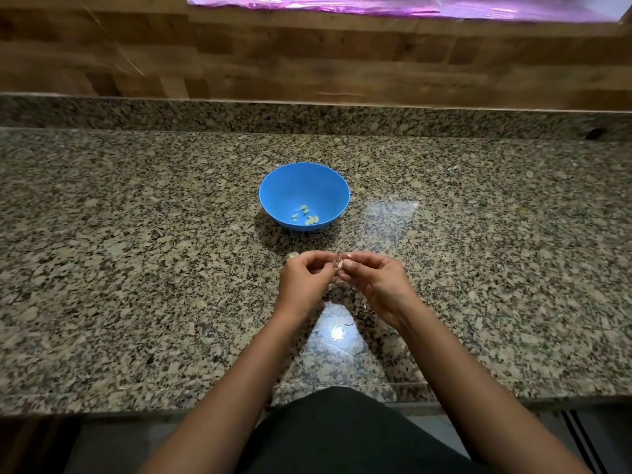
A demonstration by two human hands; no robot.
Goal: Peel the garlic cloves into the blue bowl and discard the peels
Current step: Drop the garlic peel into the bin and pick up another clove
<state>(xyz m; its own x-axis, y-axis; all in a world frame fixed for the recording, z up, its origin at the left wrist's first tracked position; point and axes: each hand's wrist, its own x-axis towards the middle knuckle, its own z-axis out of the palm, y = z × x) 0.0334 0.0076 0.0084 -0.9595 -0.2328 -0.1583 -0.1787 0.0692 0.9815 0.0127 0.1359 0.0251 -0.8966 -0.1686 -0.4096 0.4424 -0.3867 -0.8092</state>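
Granite counter carries the blue bowl holding peeled cloves. Nearer, left hand and right hand pinch one garlic clove between fingertips; its axis is unclear.

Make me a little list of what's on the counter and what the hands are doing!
surface: speckled granite counter
bowl: blue bowl, upright, beyond the hands
in bowl: a few peeled garlic cloves
left hand: pinching a garlic clove
right hand: pinching the same clove, papery skin partly on
behind: wooden wall
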